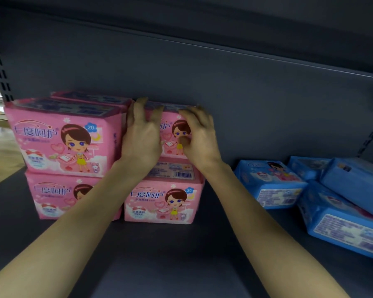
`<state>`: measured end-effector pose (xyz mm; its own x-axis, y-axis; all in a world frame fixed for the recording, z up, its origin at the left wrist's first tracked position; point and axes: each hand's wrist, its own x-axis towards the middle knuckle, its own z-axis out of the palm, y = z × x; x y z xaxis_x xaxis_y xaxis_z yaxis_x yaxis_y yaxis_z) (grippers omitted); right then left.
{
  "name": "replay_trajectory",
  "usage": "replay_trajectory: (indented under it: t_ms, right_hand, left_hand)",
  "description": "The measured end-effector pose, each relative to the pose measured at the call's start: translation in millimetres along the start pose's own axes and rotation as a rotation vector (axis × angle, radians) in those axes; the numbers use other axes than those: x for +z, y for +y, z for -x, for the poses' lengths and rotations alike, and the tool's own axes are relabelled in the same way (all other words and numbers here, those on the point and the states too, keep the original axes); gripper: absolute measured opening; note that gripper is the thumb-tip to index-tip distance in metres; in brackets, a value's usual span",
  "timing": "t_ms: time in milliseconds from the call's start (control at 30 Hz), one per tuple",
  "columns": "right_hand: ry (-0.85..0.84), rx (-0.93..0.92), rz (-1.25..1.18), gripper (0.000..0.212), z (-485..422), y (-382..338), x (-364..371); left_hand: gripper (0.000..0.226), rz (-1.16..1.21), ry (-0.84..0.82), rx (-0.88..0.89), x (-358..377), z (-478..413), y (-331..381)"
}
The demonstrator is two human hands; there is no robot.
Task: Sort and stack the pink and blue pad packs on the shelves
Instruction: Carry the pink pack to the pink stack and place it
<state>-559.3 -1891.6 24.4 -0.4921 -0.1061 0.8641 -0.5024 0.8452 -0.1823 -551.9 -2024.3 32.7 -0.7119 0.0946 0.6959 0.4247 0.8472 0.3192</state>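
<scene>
upper pink pack (pixel 169 119) atop lower pink pack (pixel 163 201) | left hand (pixel 141 134), right hand (pixel 199 136): fingers curled over its top, gripping | advise: square edges flush before letting go | blue packs (pixel 269 183) right of lower pink pack, unsorted

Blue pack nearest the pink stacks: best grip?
Probably span the blue pack front to back from above, near its left end. It lies flat, face up; left and front sides are free, while its right end crowds the other blue packs.
</scene>
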Motion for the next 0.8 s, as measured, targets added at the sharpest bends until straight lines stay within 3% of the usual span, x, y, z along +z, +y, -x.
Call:
replay_trajectory:
  t_ms: [333, 500, 600, 700, 800]
  right_hand:
    - [-0.048, 0.034, 0.026, 0.058, 0.7, -5.4, -1.4]
    - [-0.108, 0.045, 0.068, 0.057, 2.8, -8.4, -5.3]
    - [-0.164, 0.077, 0.110, 0.056, 1.3, -15.0, -12.5]
    - [-0.265, 0.164, 0.147, 0.062, 1.1, -27.0, -31.1]
    - [-0.382, 0.248, 0.239, 0.069, 5.3, -32.9, -55.0]
  left_hand:
    - [0.063, -0.112, -0.010, 0.075, 4.9, -2.7, -5.5]
    - [0.049, -0.317, 0.003, 0.156, -1.2, -4.1, 2.3]
    - [0.049, -0.334, -0.099, 0.139, -13.1, -6.4, 11.6]
    - [0.066, -0.367, -0.258, 0.110, -21.2, -4.7, 16.9]
    - [0.070, -0.351, -0.305, 0.189, -35.1, 2.6, 29.0]
